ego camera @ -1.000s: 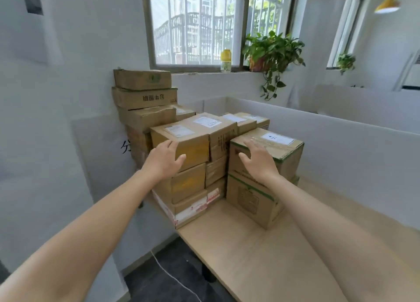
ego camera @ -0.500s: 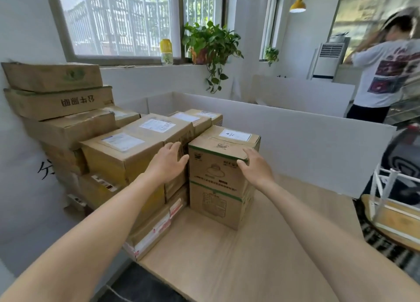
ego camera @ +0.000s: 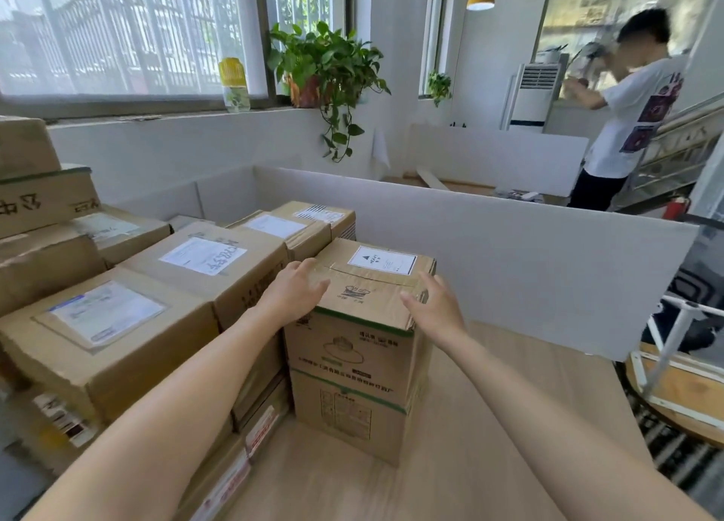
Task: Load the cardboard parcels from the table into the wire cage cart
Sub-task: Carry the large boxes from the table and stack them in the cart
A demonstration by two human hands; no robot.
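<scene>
Several cardboard parcels are stacked on the wooden table. Nearest the middle, a green-taped parcel with a white label sits on top of a second green-taped parcel. My left hand lies with straight fingers against the upper parcel's left top edge. My right hand is at its right top corner, fingers extended, touching or just off the cardboard. Labelled parcels fill the table's left side. No wire cage cart is in view.
A white partition runs behind and right of the table. A tall stack of boxes stands at far left. A person stands at back right near an air conditioner. A round stool sits right of the table.
The view has swung right and closer to the green-taped parcel. My left hand left the brown parcel and came onto the green-taped parcel's left edge; my right hand slid to its right corner.
</scene>
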